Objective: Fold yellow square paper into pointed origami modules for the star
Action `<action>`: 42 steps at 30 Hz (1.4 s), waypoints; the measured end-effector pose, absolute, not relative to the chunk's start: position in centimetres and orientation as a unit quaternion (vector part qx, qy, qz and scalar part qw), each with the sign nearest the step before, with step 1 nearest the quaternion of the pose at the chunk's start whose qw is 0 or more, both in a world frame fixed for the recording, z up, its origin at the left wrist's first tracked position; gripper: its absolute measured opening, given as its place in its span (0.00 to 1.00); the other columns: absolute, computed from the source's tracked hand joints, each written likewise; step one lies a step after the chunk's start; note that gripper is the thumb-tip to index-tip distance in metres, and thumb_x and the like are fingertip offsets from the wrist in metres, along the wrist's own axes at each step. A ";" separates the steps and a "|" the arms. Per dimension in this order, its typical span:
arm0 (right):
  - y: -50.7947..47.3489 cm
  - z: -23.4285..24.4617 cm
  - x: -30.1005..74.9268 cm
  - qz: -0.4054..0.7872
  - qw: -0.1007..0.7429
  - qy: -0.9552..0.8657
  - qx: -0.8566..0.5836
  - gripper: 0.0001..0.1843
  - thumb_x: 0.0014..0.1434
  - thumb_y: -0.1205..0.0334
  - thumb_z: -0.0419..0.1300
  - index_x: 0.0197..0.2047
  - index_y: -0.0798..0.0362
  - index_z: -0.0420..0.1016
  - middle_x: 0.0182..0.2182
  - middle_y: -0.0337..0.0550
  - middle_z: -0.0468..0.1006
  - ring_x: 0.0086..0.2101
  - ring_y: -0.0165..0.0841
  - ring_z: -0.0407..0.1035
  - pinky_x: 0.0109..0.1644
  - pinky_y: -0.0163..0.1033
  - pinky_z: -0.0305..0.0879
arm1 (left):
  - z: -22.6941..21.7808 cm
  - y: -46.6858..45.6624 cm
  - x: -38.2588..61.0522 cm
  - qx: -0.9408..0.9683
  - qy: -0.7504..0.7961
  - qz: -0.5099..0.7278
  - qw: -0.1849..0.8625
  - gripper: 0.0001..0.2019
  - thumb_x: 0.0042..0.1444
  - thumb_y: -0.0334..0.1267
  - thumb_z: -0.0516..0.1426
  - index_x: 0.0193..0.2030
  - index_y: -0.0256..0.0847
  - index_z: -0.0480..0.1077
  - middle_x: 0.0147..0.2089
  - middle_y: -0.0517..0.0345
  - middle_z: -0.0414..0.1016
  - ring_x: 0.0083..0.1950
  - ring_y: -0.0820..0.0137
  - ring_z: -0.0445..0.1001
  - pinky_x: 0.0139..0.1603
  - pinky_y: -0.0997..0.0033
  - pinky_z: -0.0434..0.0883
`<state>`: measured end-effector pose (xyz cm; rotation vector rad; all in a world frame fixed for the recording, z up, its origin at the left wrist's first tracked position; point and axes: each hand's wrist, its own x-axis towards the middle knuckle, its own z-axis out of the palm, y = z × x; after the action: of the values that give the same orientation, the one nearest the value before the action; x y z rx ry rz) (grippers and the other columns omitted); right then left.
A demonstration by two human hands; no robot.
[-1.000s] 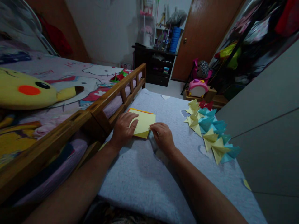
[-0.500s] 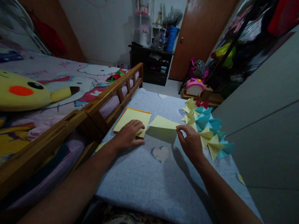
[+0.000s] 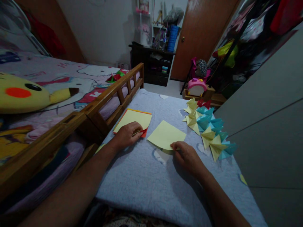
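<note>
A loose square sheet of pale yellow paper (image 3: 165, 135) lies at the middle of the covered table. My right hand (image 3: 186, 154) pinches its near right corner. To the left is a stack of square paper (image 3: 136, 117), pale yellow on top with orange and red edges beneath. My left hand (image 3: 126, 135) is closed on the stack's near right corner, lifting the top yellow sheets so that a red sheet (image 3: 144, 132) shows below. Several folded paper pieces (image 3: 209, 123) in yellow, light blue and red stand in rows to the right.
A wooden bed rail (image 3: 113, 94) runs along the left side, with a yellow plush toy (image 3: 26, 93) on the bed beyond. A pale cabinet (image 3: 267, 116) borders the right. Farther back are a dark shelf unit (image 3: 151, 64) and a pink toy (image 3: 197, 86).
The single yellow sheet has come down flatter onto the cloth, and my right hand has moved left and nearer with it. My left hand now bends up the stack's corner, baring red.
</note>
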<state>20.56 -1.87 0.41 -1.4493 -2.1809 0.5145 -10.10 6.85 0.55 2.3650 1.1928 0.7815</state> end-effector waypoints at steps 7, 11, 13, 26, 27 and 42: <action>-2.0 1.0 20.9 0.256 0.257 -0.774 -0.518 0.11 0.52 0.72 0.52 0.37 0.51 0.70 0.37 0.45 0.81 0.38 0.36 0.75 0.45 0.41 0.69 | 0.4 7.1 -10.1 0.862 0.407 0.252 0.166 0.15 0.57 0.45 0.63 0.46 0.40 0.70 0.47 0.49 0.74 0.50 0.58 0.72 0.53 0.56 0.70; -2.1 1.7 21.3 0.280 0.264 -0.759 -0.526 0.12 0.52 0.71 0.51 0.37 0.52 0.73 0.32 0.41 0.81 0.31 0.33 0.73 0.37 0.37 0.66 | -0.3 7.1 -10.0 0.879 0.405 0.221 0.122 0.30 0.50 0.44 0.69 0.59 0.42 0.67 0.59 0.44 0.70 0.61 0.53 0.66 0.63 0.49 0.65; -2.1 1.9 21.5 0.289 0.270 -0.754 -0.524 0.11 0.54 0.70 0.52 0.37 0.52 0.73 0.31 0.40 0.79 0.29 0.32 0.72 0.33 0.35 0.64 | -0.7 7.0 -9.8 0.885 0.404 0.209 0.097 0.32 0.52 0.42 0.68 0.63 0.44 0.66 0.63 0.44 0.66 0.64 0.52 0.64 0.66 0.47 0.63; -2.5 2.6 21.5 0.339 0.274 -0.756 -0.489 0.05 0.59 0.66 0.55 0.33 0.51 0.72 0.26 0.37 0.75 0.27 0.28 0.68 0.30 0.32 0.63 | -1.3 7.4 -9.5 0.919 0.334 0.199 0.069 0.08 0.65 0.37 0.57 0.47 0.43 0.77 0.61 0.45 0.70 0.65 0.55 0.65 0.66 0.47 0.64; -2.6 2.7 21.5 0.349 0.269 -0.755 -0.486 0.05 0.59 0.66 0.55 0.33 0.51 0.72 0.25 0.37 0.74 0.27 0.28 0.68 0.30 0.32 0.63 | -1.5 7.5 -9.6 0.917 0.334 0.203 0.079 0.08 0.64 0.37 0.58 0.47 0.43 0.76 0.61 0.45 0.70 0.64 0.55 0.66 0.66 0.48 0.64; -3.0 2.9 20.7 0.365 0.287 -0.748 -0.473 0.05 0.59 0.64 0.56 0.31 0.52 0.70 0.22 0.33 0.69 0.23 0.26 0.63 0.28 0.32 0.61 | 1.5 2.9 -5.9 0.915 0.234 0.268 0.189 0.15 0.60 0.48 0.62 0.48 0.40 0.73 0.50 0.46 0.75 0.49 0.58 0.72 0.50 0.57 0.71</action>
<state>20.71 -3.05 2.87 -1.2641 -1.9994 0.9762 -5.90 2.91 1.46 2.5728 0.6587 0.7536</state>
